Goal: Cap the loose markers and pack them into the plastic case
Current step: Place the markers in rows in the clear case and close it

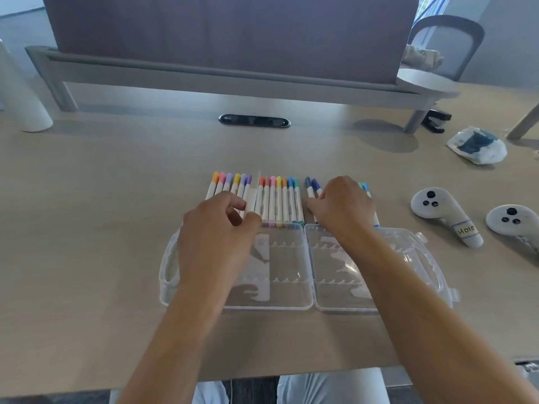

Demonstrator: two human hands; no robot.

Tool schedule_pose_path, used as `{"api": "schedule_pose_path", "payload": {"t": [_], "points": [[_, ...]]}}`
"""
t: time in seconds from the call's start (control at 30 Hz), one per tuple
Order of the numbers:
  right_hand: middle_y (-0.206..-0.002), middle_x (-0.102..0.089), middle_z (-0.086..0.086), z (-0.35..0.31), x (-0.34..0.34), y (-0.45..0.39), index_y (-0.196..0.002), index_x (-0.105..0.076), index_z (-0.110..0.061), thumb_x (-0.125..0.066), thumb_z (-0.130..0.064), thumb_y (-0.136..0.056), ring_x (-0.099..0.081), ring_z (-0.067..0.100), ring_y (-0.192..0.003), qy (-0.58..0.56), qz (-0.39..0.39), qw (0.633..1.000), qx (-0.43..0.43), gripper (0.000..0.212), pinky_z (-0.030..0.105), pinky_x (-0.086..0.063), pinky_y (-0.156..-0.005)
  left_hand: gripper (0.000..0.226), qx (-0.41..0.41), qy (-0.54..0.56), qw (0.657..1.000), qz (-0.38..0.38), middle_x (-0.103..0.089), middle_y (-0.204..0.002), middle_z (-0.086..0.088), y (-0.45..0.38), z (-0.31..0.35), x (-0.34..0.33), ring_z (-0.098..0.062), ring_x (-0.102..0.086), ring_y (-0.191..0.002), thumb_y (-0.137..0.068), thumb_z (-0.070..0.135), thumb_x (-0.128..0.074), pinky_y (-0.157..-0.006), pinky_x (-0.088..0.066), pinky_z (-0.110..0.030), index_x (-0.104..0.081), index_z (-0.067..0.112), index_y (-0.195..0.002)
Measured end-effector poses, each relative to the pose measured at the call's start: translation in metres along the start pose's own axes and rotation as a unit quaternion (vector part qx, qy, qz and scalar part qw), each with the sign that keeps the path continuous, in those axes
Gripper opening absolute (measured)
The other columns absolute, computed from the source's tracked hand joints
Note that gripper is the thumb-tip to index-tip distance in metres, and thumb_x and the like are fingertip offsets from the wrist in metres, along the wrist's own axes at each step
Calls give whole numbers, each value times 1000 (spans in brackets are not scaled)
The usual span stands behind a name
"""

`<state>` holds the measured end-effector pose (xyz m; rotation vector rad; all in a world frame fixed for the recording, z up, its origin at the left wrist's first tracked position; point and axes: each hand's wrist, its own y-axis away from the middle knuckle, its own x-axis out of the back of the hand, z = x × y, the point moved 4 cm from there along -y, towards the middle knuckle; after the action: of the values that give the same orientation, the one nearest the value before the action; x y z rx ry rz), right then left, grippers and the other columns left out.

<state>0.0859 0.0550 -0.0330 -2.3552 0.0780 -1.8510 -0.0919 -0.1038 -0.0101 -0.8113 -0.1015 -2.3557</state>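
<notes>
Soft, even light; faint shadows under the clear case (294, 306); edges bow, perhaps slightly blurred.

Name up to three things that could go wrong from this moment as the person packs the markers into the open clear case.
1. The markers lie loose in a tight row on the table; the left hand and right hand reaching in together could roll some away.
2. The clear case lies open under both forearms, so a forearm might press on it or shift it.
3. The two controllers lie close on the right, where an elbow might knock them.
</notes>
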Motion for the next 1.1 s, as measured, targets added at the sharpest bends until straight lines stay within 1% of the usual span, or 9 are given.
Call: {"api": "schedule_pose_path", "payload": {"t": [0.07, 0.13, 0.3, 0.43, 0.53, 0.67, 0.9, 1.0, 1.1], "points": [[-86, -61, 3, -1, 0, 1, -73, -55, -16, -62, -43, -95, -58, 22, -77, -4, 1, 1000, -12, 36, 34, -41, -67, 19, 2, -5, 1000, -5, -67, -76, 14, 1, -1, -1, -5, -62, -67, -88, 31, -69, -59, -46, -23, -74, 28, -106], [-86, -64, 4, 0, -1, 1, -77, -63, -12, -62, -42, -91, -63, 23, -80, -27, 10, 999, -19, 33, 34, -48, -67, 20, -1, -4, 1000, -2, -68, -77, 15, 2, -1, -1, -5, -63, -67, -88, 31, -70, -60, -46, -22, -74, 27, -106], [-71, -69, 0, -2, 18, 23, -66, -72, -17, -62, -41, -87, -63, 18, -63, -116, 17, 993, -27, 33, 28, -47, -58, 20, -1, 7, 1000, 11, -68, -74, 13, 5, -4, 2, -7, -64, -70, -85, 29, -71, -67, -50, -27, -76, 25, -104], [-58, -69, -5, -20, 36, 74, -67, -73, -21, -66, -38, -87, -66, 11, -58, -190, -15, 982, -3, 27, 25, -48, -56, 23, -17, -3, 1000, 21, -73, -84, 8, 14, -13, 13, -8, -66, -75, -87, 29, -70, -68, -47, -25, -76, 22, -108], [-65, -63, -14, -37, 35, 116, -68, -67, -26, -68, -43, -91, -61, 4, -63, -205, -44, 977, 26, 28, 22, -37, -55, 25, -27, -36, 999, 27, -75, -93, 6, 27, -25, 26, -11, -65, -79, -91, 27, -69, -72, -44, -23, -75, 21, -113], [-82, -53, -22, -44, 24, 148, -66, -61, -32, -68, -46, -89, -54, 2, -75, -210, -25, 976, 43, 28, 21, -35, -59, 23, -27, -76, 997, 20, -69, -83, 13, 43, -43, 32, -2, -57, -65, -90, 32, -67, -58, -34, -14, -74, 28, -112], [-89, -57, -16, -37, 11, 162, -68, -61, -32, -68, -47, -87, -54, 4, -78, -219, 4, 975, 33, 26, 27, -38, -63, 25, -73, -136, 987, 32, -73, -98, 6, 49, -44, 15, -16, -65, -86, -90, 39, -60, -76, -53, -35, -75, 26, -106], [-95, -59, -12, -32, 7, 162, -72, -62, -32, -68, -47, -88, -54, 6, -81, -221, 0, 975, 34, 23, 29, -38, -66, 24, -99, -147, 983, 51, -73, -90, 5, 48, -39, 9, -20, -65, -88, -92, 37, -62, -83, -53, -40, -75, 23, -107], [-97, -60, -11, -28, 5, 162, -76, -66, -30, -68, -48, -88, -55, 7, -84, -225, -2, 974, 38, 22, 30, -41, -70, 24, -132, -146, 979, 56, -70, -95, 3, 50, -41, 8, -22, -63, -95, -94, 37, -61, -87, -51, -43, -71, 24, -112]]}}
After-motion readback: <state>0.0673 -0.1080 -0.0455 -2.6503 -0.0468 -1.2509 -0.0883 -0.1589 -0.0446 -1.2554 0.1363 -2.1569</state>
